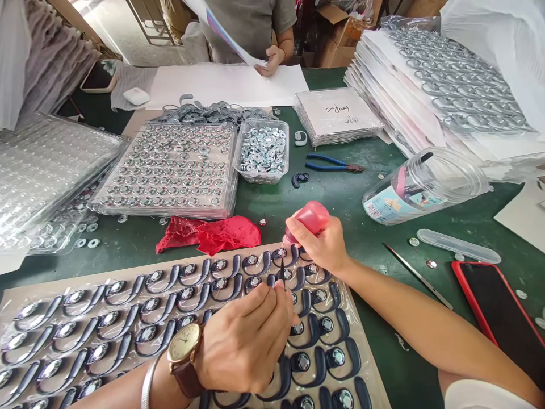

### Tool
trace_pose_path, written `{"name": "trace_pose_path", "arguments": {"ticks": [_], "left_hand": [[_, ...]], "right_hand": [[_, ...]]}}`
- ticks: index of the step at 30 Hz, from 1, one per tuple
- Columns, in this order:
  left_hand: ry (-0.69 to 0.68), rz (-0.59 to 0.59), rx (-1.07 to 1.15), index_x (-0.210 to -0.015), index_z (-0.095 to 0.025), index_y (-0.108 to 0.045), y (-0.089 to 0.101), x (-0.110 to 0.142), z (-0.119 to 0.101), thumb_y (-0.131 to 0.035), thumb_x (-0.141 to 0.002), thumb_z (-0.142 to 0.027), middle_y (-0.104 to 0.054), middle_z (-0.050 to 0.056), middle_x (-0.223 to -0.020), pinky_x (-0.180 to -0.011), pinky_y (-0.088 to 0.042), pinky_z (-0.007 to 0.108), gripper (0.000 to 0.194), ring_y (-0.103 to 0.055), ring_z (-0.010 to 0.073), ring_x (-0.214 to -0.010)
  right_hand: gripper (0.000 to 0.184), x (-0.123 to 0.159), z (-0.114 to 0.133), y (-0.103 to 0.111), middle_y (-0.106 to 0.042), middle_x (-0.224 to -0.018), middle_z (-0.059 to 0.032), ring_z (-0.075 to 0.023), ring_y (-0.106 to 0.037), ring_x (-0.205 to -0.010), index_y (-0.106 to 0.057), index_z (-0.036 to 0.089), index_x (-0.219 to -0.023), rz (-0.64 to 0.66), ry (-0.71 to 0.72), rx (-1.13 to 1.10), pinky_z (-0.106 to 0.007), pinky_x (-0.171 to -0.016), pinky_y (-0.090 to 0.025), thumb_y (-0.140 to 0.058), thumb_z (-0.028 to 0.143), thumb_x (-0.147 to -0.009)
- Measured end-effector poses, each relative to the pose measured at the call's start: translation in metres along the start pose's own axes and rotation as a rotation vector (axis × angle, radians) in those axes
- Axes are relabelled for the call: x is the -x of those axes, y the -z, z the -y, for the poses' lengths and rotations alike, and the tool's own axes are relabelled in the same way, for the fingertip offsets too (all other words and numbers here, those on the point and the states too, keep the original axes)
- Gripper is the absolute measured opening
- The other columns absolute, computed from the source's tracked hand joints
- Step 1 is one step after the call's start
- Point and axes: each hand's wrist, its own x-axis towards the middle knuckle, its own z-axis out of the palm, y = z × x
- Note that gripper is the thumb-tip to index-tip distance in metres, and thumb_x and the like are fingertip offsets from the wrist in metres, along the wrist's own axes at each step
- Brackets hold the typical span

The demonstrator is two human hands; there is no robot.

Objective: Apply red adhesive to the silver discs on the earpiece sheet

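My right hand (330, 247) is closed around a small pinkish-red squeeze bottle (314, 216), tilted so its nozzle points down to the left over one of the dark hook-shaped earphone parts (290, 257). Wearing a watch, my left hand (251, 335) pinches dark tweezers (282, 271), whose points reach the round silver piece on that same part. Rows of these curved parts, many with silver discs and thin wires, lie on a plastic-covered board (368, 363) beneath both hands. Whether the nozzle touches the part, I cannot tell.
Beyond the board lie a red cloth (230, 234), stacked trays of silver discs (170, 165), a clear tub of washers (261, 150) and blue-handled pliers (334, 163). Rightward are a tipped plastic jar (426, 187), metal tweezers (417, 275) and a red-cased phone (502, 318). Opposite, a person holds a sheet.
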Motion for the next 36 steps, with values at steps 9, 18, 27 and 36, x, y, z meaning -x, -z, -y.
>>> {"name": "trace_pose_path", "arguments": {"ticks": [9, 18, 27, 36], "left_hand": [[0.106, 0.005, 0.066, -0.104, -0.001, -0.067, 0.004, -0.001, 0.006, -0.057, -0.092, -0.017, -0.072, 0.014, -0.098, -0.078, -0.056, 0.035, 0.022, -0.07, 0.0228, -0.088], [0.223, 0.007, 0.204, -0.106, -0.006, -0.067, 0.004, 0.005, 0.012, -0.057, -0.092, -0.016, -0.073, 0.008, -0.096, -0.084, -0.053, 0.037, 0.02, -0.069, 0.0209, -0.088], [0.344, -0.029, 0.345, -0.103, -0.011, -0.067, 0.01, 0.004, 0.025, -0.058, -0.088, -0.009, -0.073, 0.006, -0.096, -0.076, -0.056, 0.033, 0.018, -0.067, 0.0172, -0.083], [0.513, -0.114, 0.443, -0.101, -0.016, -0.066, 0.011, 0.01, 0.036, -0.058, -0.089, -0.008, -0.073, 0.002, -0.097, -0.076, -0.054, 0.026, 0.017, -0.067, 0.0119, -0.083]], "right_hand": [[0.04, 0.001, 0.005, 0.005, -0.061, -0.05, 0.0028, -0.0103, -0.061, -0.047, -0.056, 0.02, -0.056, -0.078, -0.009, 0.043, -0.021, -0.052, -0.05, -0.061, 0.041, -0.09], [0.04, 0.002, 0.002, 0.004, -0.062, -0.052, 0.0008, -0.0125, -0.064, -0.051, -0.057, 0.021, -0.058, -0.056, -0.027, -0.015, -0.022, -0.049, -0.051, -0.06, 0.044, -0.09], [0.041, 0.004, 0.003, 0.005, -0.064, -0.052, 0.0008, -0.0109, -0.061, -0.049, -0.057, 0.02, -0.057, 0.004, -0.036, 0.005, -0.022, -0.052, -0.05, -0.058, 0.043, -0.091], [0.035, 0.007, 0.012, 0.011, -0.065, -0.06, -0.0011, -0.013, -0.063, -0.056, -0.062, 0.018, -0.064, -0.002, 0.016, -0.119, -0.025, -0.055, -0.051, -0.062, 0.043, -0.089]]}}
